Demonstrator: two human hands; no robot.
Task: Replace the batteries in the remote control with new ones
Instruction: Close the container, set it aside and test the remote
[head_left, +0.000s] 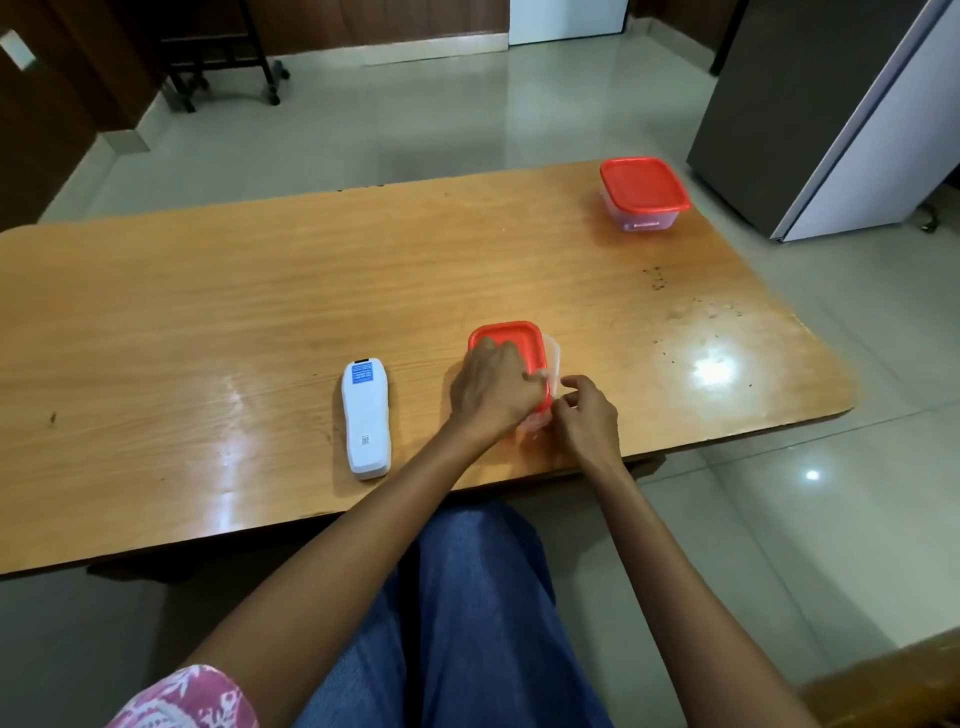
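A white remote control (365, 417) lies back side up on the wooden table (208, 312), a blue label near its far end. Just right of it stands a small clear container with a red lid (511, 343). My left hand (491, 387) rests on top of that lid and grips its right edge. My right hand (587, 415) pinches the container's clear rim at the near right corner. The lid looks lifted slightly off the rim on the right side. What is inside the container is hidden. No batteries are visible.
A second clear container with a red lid (643, 192) stands at the table's far right corner. A grey refrigerator (831, 114) is beyond the table on the right. A black wheeled stand (223, 57) is at the far left on the tiled floor.
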